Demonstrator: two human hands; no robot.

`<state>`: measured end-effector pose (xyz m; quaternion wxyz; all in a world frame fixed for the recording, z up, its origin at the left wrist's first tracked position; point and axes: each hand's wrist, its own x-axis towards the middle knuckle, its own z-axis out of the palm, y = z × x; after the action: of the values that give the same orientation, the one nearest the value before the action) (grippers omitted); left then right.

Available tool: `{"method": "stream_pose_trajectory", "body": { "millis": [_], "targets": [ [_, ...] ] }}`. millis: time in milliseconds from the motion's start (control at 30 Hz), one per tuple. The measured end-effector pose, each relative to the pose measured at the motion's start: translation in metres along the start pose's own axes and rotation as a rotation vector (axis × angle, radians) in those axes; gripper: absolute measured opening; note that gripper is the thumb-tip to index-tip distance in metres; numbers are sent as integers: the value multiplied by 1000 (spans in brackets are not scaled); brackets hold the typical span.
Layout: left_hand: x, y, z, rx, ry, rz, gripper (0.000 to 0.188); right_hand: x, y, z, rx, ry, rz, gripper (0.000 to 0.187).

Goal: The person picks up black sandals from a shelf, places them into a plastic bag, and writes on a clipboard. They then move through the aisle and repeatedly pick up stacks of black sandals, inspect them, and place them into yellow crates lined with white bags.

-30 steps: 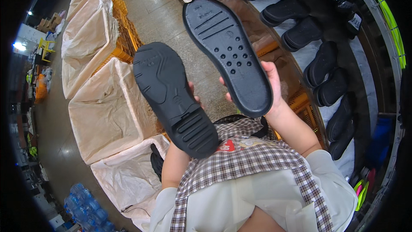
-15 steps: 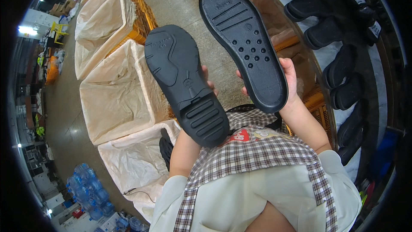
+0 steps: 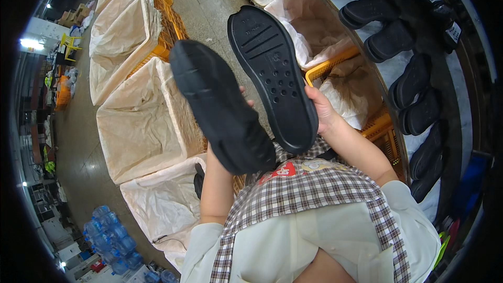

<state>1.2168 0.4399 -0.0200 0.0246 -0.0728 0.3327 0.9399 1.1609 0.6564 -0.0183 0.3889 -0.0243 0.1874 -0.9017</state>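
My left hand (image 3: 250,103) holds a black shoe sole (image 3: 209,102) from behind, and only fingertips show past its right edge. That sole is tilted and somewhat smeared by motion, so its tread is hard to make out. Gripped in my right hand (image 3: 320,109) by its right edge is a second black shoe sole (image 3: 275,81), with grooves near the toe and a cluster of small round holes below them. Both soles stand upright side by side in front of my chest, toes pointing away, their lower ends close together.
Yellow crates with pale liners (image 3: 141,120) line the left side. More lined crates (image 3: 314,26) stand ahead on the right. Several black soles (image 3: 390,39) lie along a pale work surface at the right. Blue water bottles (image 3: 111,238) are stacked at lower left.
The left sole has tilted, turning its tread partly out of sight. The right sole has moved left and slightly down, closer to the left one, along with my right hand.
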Motion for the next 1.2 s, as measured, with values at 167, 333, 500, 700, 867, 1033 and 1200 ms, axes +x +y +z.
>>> {"method": "stream_pose_trajectory", "body": {
  "millis": [167,333,500,700,867,1033,1200],
  "targets": [
    [-2,-7,-6,-744,-343,-18,72,-3,1,-23,251,0,134,72],
    [11,-12,-13,-855,-585,-77,79,-7,3,-29,223,104,94,75],
    [-1,-5,-16,-865,-573,-222,69,-8,2,-12,136,77,84,70],
    [12,-8,-8,218,-27,-37,64,-7,1,4,-251,118,-37,76],
    [16,-6,5,-189,-96,-132,44,-4,14,-12,58,169,73,60],
    [4,0,9,-818,-284,-75,53,-6,16,-16,296,-71,69,63],
    [12,-2,7,-909,-452,-93,70,-10,7,-5,323,-16,63,60]
  ]
}}
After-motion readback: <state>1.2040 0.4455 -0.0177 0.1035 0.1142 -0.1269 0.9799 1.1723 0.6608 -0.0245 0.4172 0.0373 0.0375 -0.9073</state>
